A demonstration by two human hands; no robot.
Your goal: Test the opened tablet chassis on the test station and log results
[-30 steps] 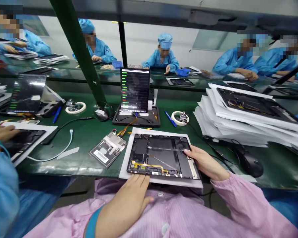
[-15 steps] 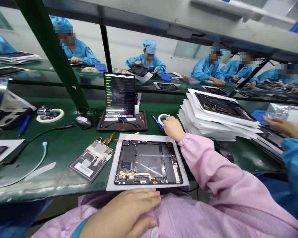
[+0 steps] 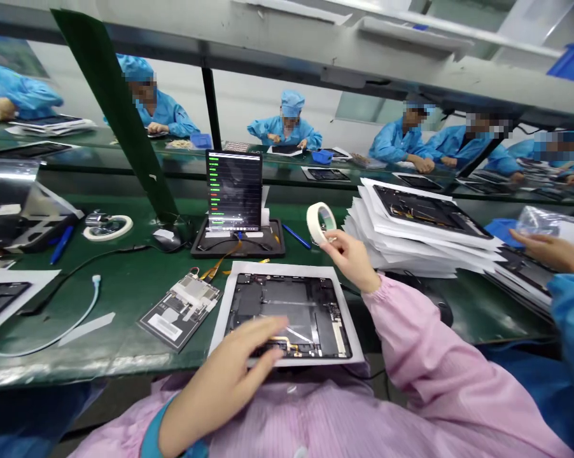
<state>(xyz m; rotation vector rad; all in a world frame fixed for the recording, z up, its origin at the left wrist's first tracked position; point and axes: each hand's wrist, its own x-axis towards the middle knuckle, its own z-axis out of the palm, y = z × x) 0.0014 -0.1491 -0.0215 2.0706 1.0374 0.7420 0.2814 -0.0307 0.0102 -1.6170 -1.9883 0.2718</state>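
My right hand (image 3: 351, 257) grips a roll of white tape (image 3: 316, 222) by its lower edge and holds it up above the bench, left of the paper stack. My left hand (image 3: 237, 369) is open, fingers stretched out, over the lower left part of an opened tablet housing (image 3: 291, 292); whether it touches the housing I cannot tell. The housing lies on white paper (image 3: 358, 346) at the bench's front edge. Left of it rests a circuit board with metal shields (image 3: 179, 312), its orange flex cable (image 3: 223, 261) running to a test stand (image 3: 201, 245) with an upright lit screen (image 3: 234, 191).
A tall stack of paper sheets (image 3: 377, 245) with a tablet housing on top stands at the right. Near it is a co-worker's hand (image 3: 552, 248). A blue pen (image 3: 296, 236), a mouse (image 3: 167, 238), another tape roll (image 3: 125, 226) and a white cable (image 3: 89, 305) lie about.
My right hand has lifted the tape roll off the bench and tilted it up. My left hand has moved forward from my lap to over the tablet housing. The view has shifted slightly.
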